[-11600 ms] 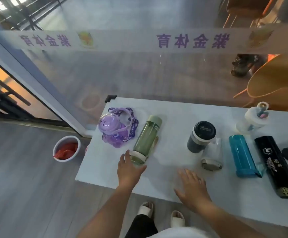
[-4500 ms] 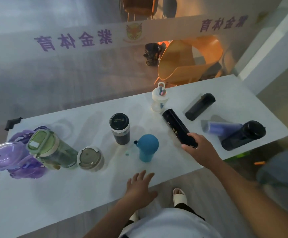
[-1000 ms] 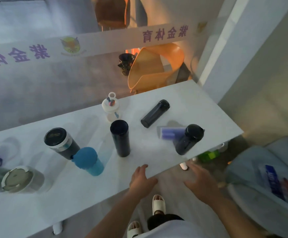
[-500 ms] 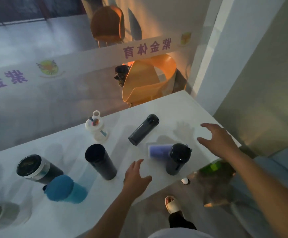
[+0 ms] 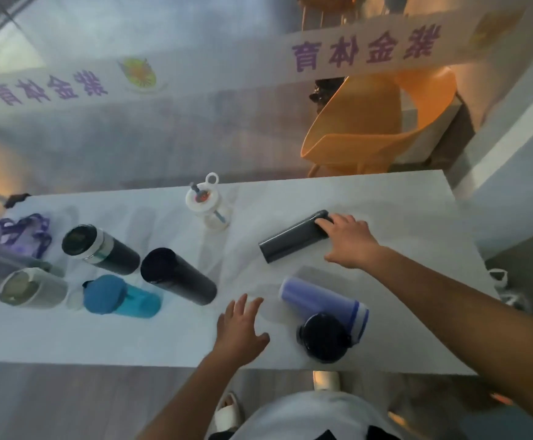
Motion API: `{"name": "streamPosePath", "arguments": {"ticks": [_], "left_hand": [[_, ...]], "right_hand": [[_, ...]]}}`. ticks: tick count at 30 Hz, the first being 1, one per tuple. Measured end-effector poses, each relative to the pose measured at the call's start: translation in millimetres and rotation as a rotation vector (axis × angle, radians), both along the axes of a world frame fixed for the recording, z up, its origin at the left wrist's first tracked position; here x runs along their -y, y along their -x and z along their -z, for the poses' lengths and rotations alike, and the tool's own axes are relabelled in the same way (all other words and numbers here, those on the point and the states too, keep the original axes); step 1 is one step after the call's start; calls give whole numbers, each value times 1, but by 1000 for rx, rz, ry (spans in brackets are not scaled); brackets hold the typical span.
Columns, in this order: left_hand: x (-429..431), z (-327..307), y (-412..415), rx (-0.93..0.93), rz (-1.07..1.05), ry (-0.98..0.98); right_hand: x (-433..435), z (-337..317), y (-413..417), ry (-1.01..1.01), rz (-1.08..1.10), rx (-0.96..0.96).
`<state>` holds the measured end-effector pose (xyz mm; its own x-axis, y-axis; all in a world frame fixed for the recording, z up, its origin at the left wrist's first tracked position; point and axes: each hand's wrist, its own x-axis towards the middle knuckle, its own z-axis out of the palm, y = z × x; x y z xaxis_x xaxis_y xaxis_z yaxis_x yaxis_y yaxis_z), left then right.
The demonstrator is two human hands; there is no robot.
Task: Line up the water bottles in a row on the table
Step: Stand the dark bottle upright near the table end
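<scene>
Right hand [image 5: 349, 241] is laid over the cap end of the dark grey flask [image 5: 292, 241], which lies on its side at mid-table; fingers are on it, a closed grip can't be confirmed. Left hand [image 5: 241, 328] is spread flat on the white table [image 5: 169, 338], holding nothing. Upright in a rough row on the left: black bottle [image 5: 177, 276], teal bottle [image 5: 120, 296], banded dark tumbler [image 5: 100, 249], grey-lidded cup [image 5: 31, 287]. Lavender bottle [image 5: 324, 301] is lying down, black-lidded bottle [image 5: 324, 338] just beside it, white straw bottle [image 5: 208, 206] is set back. Judged roughly half done

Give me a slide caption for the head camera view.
Right hand reaches a lying dark bottle while the left hand rests on the white table.
</scene>
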<state>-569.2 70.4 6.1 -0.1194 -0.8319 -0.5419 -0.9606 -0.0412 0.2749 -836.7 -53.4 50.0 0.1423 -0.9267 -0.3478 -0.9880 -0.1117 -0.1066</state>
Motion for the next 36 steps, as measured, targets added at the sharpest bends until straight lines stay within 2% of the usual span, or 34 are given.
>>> {"name": "streamPosePath", "arguments": {"ticks": [5, 12, 20, 24, 28, 31, 36], "left_hand": [[-13, 0, 3, 12, -133, -20], [-26, -4, 9, 61, -208, 12], [-21, -1, 11, -3, -225, 7], [-4, -3, 7, -76, -227, 16], [17, -9, 5, -142, -200, 44], [30, -12, 8, -184, -161, 59], [48, -14, 14, -218, -12, 68]], "right_hand": [[49, 24, -8, -31, -133, -86], [74, 43, -1, -77, -117, -163], [52, 45, 19, -26, -96, 23], [29, 12, 38, -2, 9, 256], [4, -31, 60, 156, 127, 463], [-14, -54, 73, 237, 198, 429], [-45, -66, 84, 253, 343, 359]]}}
